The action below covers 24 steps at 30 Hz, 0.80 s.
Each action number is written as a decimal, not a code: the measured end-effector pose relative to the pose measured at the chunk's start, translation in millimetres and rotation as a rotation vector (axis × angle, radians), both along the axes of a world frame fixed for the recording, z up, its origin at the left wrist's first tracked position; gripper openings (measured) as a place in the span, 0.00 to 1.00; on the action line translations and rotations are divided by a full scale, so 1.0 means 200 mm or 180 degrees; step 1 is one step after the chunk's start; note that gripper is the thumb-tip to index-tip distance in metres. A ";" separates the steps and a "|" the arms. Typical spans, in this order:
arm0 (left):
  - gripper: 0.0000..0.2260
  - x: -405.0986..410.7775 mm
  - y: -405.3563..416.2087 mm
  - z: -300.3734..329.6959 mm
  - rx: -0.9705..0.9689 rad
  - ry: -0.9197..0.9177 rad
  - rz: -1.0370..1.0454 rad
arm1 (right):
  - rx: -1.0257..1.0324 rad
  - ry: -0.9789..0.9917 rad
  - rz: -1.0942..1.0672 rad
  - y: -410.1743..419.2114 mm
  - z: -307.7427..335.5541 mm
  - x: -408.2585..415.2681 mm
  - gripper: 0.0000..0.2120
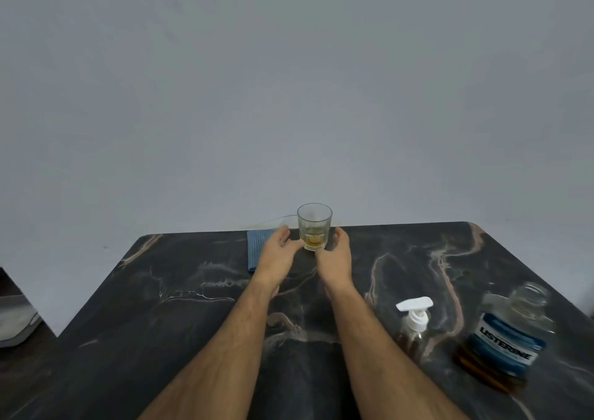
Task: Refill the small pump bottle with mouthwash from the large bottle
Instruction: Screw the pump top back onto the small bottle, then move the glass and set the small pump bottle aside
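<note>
Both hands reach out to the far edge of the dark table (180, 307), one on each side of a glass (314, 226). The left hand (276, 252) has loose, open fingers, and its thumb seems to touch the glass low down. The right hand (336, 254) is open too and sits just beside the glass, holding nothing.

The glass has only a little yellow-brown liquid at the bottom. I think the hands are moving it out of the way or letting it go. To do that well, keep the glass upright and slide it slowly, so nothing spills on the blue cloth (257, 249) lying next to it.

The small pump bottle (413, 326) stands near the right arm. It is clear, with a white pump on top (the pump is on). The large bottle (508, 336) stands just to its right, with a blue label and brown liquid low inside. Its top looks open, but it is blurry.
</note>
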<state>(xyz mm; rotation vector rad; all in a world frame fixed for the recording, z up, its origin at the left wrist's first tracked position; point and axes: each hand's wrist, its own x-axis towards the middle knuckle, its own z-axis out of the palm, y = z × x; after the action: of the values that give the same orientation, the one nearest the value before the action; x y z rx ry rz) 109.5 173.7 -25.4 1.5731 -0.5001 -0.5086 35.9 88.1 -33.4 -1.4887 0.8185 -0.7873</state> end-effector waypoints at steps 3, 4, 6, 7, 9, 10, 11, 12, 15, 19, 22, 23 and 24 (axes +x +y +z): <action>0.31 0.11 -0.10 -0.01 0.0138 0.0023 -0.0036 | 0.0133 0.0110 -0.0044 -0.09 -0.04 0.14 0.35; 0.32 0.14 -0.13 -0.01 0.0187 0.0041 -0.0054 | 0.0163 0.0145 -0.0056 -0.12 -0.06 0.17 0.37; 0.33 0.18 -0.19 -0.02 0.0185 0.0090 -0.0117 | 0.0198 0.0128 -0.0078 -0.16 -0.08 0.24 0.38; 0.32 0.20 -0.22 -0.03 0.0172 0.0096 -0.0147 | 0.0180 0.0117 -0.0087 -0.17 -0.09 0.26 0.38; 0.27 0.22 -0.28 -0.05 0.0144 0.0092 -0.0207 | 0.0124 -0.0030 -0.0086 -0.20 -0.12 0.31 0.34; 0.25 0.23 -0.30 -0.07 0.0104 0.0081 -0.0246 | 0.0066 -0.0128 -0.0084 -0.21 -0.14 0.33 0.28; 0.23 0.24 -0.32 -0.09 0.0063 0.0098 -0.0276 | 0.0015 -0.0189 -0.0066 -0.22 -0.15 0.34 0.22; 0.22 0.24 -0.32 -0.10 0.0025 0.0124 -0.0292 | -0.0017 -0.0258 -0.0044 -0.22 -0.16 0.34 0.18; 0.21 0.24 -0.31 -0.11 -0.0106 0.0134 -0.0290 | -0.0077 -0.0440 -0.0032 -0.21 -0.16 0.32 0.16; 0.22 0.19 -0.23 -0.11 -0.0190 0.0142 -0.0212 | -0.0175 -0.0424 0.0024 -0.14 -0.17 0.26 0.14; 0.26 0.12 -0.14 -0.11 -0.0200 0.0059 -0.0167 | -0.0256 -0.0496 0.0155 -0.07 -0.16 0.18 0.17; 0.28 0.10 -0.10 -0.10 -0.0230 0.0057 -0.0125 | -0.0305 -0.0503 0.0227 -0.03 -0.15 0.15 0.18; 0.28 0.07 -0.07 -0.09 -0.0263 0.0044 -0.0083 | -0.0347 -0.0517 0.0296 0.00 -0.14 0.12 0.19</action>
<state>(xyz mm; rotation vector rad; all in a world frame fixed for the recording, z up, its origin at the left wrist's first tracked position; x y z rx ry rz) 123.7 159.8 -43.4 1.4851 -0.5254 -0.5121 59.2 87.9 -61.3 -1.5254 0.5888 -0.8817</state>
